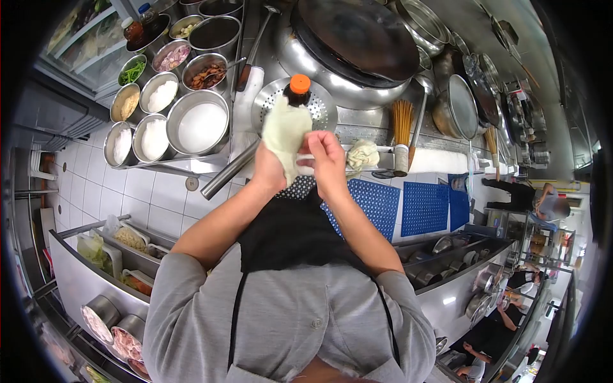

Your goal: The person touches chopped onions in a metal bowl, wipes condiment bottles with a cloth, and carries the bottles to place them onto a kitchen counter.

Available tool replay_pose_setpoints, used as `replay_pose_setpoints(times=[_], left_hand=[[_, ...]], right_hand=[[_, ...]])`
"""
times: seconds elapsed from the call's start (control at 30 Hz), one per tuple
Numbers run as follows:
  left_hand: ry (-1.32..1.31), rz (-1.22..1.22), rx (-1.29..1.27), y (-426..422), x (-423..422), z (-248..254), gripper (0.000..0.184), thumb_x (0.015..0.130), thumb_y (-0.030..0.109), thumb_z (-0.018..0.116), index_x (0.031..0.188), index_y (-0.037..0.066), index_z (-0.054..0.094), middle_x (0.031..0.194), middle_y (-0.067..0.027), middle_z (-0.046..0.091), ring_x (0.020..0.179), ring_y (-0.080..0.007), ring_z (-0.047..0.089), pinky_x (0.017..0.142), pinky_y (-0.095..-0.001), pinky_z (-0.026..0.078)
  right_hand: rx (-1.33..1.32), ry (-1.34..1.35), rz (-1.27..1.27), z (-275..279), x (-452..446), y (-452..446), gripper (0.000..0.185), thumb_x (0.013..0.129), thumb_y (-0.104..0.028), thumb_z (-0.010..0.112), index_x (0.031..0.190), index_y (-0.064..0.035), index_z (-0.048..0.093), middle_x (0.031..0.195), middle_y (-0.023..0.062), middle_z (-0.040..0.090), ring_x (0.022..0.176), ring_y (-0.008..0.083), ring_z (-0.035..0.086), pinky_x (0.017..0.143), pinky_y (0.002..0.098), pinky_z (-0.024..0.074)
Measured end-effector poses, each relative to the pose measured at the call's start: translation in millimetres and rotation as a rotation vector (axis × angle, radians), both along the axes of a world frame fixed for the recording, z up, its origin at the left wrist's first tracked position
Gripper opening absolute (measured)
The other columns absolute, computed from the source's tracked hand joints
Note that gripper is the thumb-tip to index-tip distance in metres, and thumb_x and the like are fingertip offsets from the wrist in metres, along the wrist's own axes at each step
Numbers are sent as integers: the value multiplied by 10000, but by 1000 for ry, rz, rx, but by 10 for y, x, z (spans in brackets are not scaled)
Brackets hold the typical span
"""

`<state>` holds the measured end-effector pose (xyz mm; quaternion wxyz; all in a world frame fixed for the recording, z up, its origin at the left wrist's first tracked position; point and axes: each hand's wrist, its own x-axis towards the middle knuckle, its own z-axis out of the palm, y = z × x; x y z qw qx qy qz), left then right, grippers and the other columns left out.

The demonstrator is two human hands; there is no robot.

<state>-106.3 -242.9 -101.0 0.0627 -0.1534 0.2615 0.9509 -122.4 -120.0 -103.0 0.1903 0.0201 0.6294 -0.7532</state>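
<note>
A pale, damp-looking cloth (pixel 288 131) hangs bunched between my hands over the edge of the stove. My left hand (pixel 269 171) is closed around its lower left side. At its right edge, the fingers of my right hand (pixel 327 161) are curled in and pinch part of it. Just behind the cloth stands a dark bottle with an orange cap (pixel 299 85), its lower part hidden. Under the bottle is a perforated steel strainer (pixel 324 108), whose thick metal handle (pixel 228 172) points toward me on the left. A second crumpled cloth (pixel 363 154) lies right of my right hand.
Steel pots of white seasonings (pixel 199 122) and chopped ingredients stand at left. A large black wok (pixel 357 38) sits behind. A bamboo brush (pixel 401 131) and a ladle (pixel 423 86) lie at right. Other people (pixel 533 198) are at far right.
</note>
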Motion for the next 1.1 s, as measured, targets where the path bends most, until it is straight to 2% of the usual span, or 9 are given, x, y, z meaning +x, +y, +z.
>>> replay_pose_setpoints(times=[0.03,0.1,0.17,0.3,0.4,0.47,0.57,0.73,1.1], left_hand=[[68,-15,-86,36,-1,19,444,1017,336,433,1325,32,534,1212,-101,638,1110,-261,614,940,-362,502],[754,-51,-1256,123,-57,52,600,858,69,602,1438,38,448,1312,-171,576,1278,-285,496,1082,-372,373],[833,-219,-1513,108,-61,215,535,801,21,586,1335,32,555,1280,-177,574,1252,-299,510,1069,-392,384],[691,552,-1429,-135,-399,121,428,723,-31,531,1133,27,638,1148,-169,600,1150,-341,546,976,-374,449],[388,468,-1411,-340,-753,-415,661,681,5,618,1328,14,483,1203,-186,583,1180,-367,528,1013,-399,433],[342,321,-1451,-422,-958,-730,839,655,60,726,1412,5,367,1262,-205,573,1233,-374,513,1053,-411,406],[318,-5,-1295,-374,-1000,-815,799,677,105,769,1377,-1,398,1273,-221,577,1226,-357,539,1051,-406,407],[346,151,-1307,-243,-1019,-1029,628,817,266,705,1317,8,427,1199,-285,602,1165,-431,570,959,-438,459],[294,-62,-1349,-278,-717,-674,856,578,303,888,1249,-46,487,1131,-238,645,1055,-378,635,932,-404,483]], right_hand=[[-16,-65,-78,-35,-23,6,219,1005,-203,540,1181,-83,588,1059,32,640,928,119,618,794,302,520],[-436,-321,-154,-214,39,64,319,1009,-229,507,1305,-110,497,1121,49,617,1032,160,602,859,322,513],[-646,-340,-137,-301,99,100,371,1035,-265,428,1345,-74,496,1286,100,565,1203,227,553,980,373,490],[-565,-296,-49,-237,-233,204,333,1024,-256,446,1276,-61,543,1209,91,608,1108,223,594,923,365,515],[-406,-195,-259,-171,-465,241,332,1009,-260,468,1252,-51,552,1138,86,638,993,220,633,849,354,533],[623,408,-73,-351,-871,227,266,977,-218,472,1140,-44,591,1031,135,640,937,242,645,777,377,527],[1274,936,-218,-383,-1178,-62,218,935,-183,475,1021,-33,607,920,193,627,848,311,637,719,415,511],[200,976,-234,-438,-1275,-725,246,892,-157,622,1103,-41,573,958,149,656,871,259,647,781,377,506],[252,766,-249,-85,-1506,-520,157,849,-34,660,1000,-12,624,856,27,660,750,99,612,700,262,513]])
